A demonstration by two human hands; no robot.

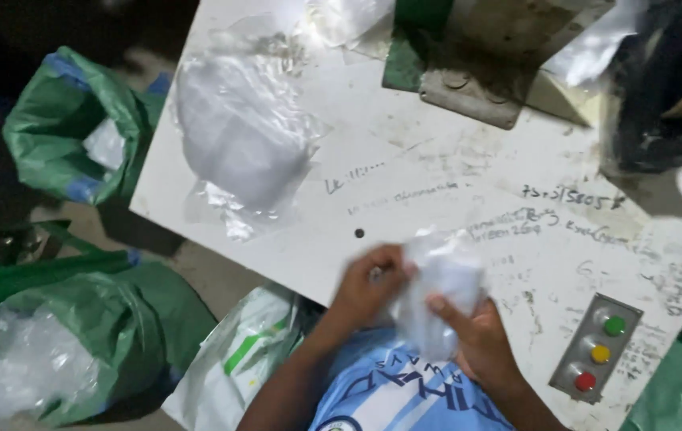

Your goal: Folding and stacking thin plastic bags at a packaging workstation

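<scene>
At table edge | clear plastic bag [441, 279] between left hand [366, 289], right hand [480, 339] | seemingly gripped

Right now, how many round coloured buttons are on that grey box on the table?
3, in a slanting row on the grey box near the table's right edge: green button at the top, yellow button in the middle, red button at the bottom. None look hidden.

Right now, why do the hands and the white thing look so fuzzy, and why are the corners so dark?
In the head view, the left hand, right hand and the clear plastic packet between them are smeared by motion blur; light falls on the white table, while the top-left corner and the dark machine part sit in shadow.
</scene>
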